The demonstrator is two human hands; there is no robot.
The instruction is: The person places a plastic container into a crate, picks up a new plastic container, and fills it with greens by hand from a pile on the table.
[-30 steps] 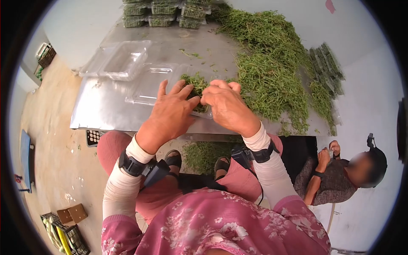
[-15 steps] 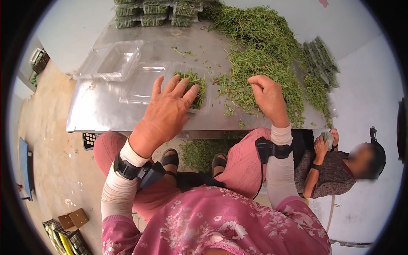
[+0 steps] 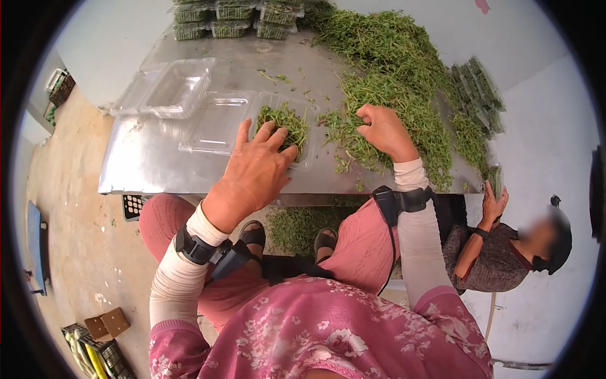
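Note:
My left hand (image 3: 252,169) has its fingers spread and rests on a portion of leafy green stems (image 3: 291,121). These greens lie in one half of an opened clear plastic clamshell box (image 3: 308,156); its other half (image 3: 218,120) lies flat to the left. My right hand (image 3: 390,134) is closed, fingers curled and thumb near the forefinger, at the near left side of a big heap of the same greens (image 3: 385,63). What it holds, if anything, is hidden.
The metal table (image 3: 145,170) carries another open clear box (image 3: 180,88) at left and stacked filled boxes (image 3: 230,19) at the back. More filled boxes (image 3: 476,91) stand at right. A co-worker (image 3: 489,259) sits on the right, hand at a box. Crates (image 3: 104,350) stand lower left.
My left hand has drawn slightly back toward me, showing more of the greens. My right hand has shifted up and left, its fingers more curled. The co-worker's hand and box have moved up.

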